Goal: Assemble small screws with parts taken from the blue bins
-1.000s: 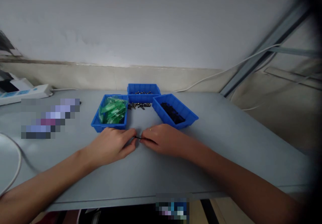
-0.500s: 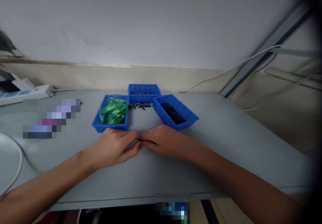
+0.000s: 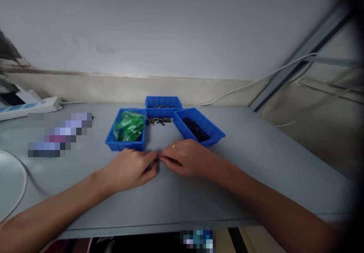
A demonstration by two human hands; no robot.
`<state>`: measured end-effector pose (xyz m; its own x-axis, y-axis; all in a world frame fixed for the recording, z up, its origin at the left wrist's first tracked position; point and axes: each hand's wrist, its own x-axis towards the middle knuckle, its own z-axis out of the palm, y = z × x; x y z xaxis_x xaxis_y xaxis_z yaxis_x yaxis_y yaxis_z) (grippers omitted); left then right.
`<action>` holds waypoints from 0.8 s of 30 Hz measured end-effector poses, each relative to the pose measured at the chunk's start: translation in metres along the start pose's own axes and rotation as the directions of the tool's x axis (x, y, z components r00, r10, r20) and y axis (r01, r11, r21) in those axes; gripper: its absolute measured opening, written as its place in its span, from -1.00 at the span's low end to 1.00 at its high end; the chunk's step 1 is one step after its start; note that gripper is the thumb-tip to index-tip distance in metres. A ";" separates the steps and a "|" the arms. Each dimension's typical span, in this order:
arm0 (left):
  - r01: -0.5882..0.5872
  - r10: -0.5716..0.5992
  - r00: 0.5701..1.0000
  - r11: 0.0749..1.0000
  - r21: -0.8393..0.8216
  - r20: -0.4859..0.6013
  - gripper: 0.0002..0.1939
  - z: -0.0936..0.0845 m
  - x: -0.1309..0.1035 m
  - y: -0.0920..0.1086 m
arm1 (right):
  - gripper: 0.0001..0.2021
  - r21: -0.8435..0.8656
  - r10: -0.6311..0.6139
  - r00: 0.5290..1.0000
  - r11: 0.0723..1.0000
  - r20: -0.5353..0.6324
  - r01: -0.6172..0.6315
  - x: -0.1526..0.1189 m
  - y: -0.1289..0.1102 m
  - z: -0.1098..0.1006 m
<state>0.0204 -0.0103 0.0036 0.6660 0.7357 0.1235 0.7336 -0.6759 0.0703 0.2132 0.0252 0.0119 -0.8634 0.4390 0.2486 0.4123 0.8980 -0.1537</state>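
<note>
My left hand [image 3: 131, 169] and my right hand [image 3: 187, 156] meet fingertip to fingertip above the grey table [image 3: 159, 203], just in front of the bins. Each is closed in a pinch on something small and dark, too small to name. Left of centre, a blue bin [image 3: 126, 147] holds green pieces in clear plastic [image 3: 129, 126]. Behind my right hand, an angled blue bin [image 3: 214, 131] contains small black parts [image 3: 196, 128]. A third blue bin [image 3: 163, 112] at the back has small metal parts in it, and more metal pieces [image 3: 159, 121] lie before it.
At the far left lies a white power strip [image 3: 42, 106], with a pixelated object [image 3: 61, 131] in front of it. A white cable [image 3: 24, 177] curves along the left edge. A metal shelf post [image 3: 281, 78] stands at the back right, near the wall.
My fingertips have parted slightly, with my right hand shifting a little to the right. The whole view has moved slightly. The bins stand as before.
</note>
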 end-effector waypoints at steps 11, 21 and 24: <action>0.055 -0.055 0.998 0.998 -0.001 0.004 -0.80 -0.001 0.000 -0.005 | -0.82 -0.021 0.069 0.991 0.998 0.114 -0.067 0.000 0.004 0.003; -0.054 0.033 0.986 0.991 -0.125 -0.163 -0.78 -0.003 -0.004 -0.004 | -0.82 0.044 0.074 0.989 0.996 0.130 -0.081 0.004 0.002 0.006; -0.063 0.038 0.980 0.990 -0.123 -0.196 -0.80 -0.002 -0.005 -0.005 | -0.81 0.055 0.063 0.989 0.996 0.137 -0.071 0.005 0.001 0.005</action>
<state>0.0134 -0.0104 0.0047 0.6538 0.6866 0.3180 0.6678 -0.7212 0.1840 0.2081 0.0283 0.0081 -0.8675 0.4863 0.1048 0.4560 0.8615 -0.2233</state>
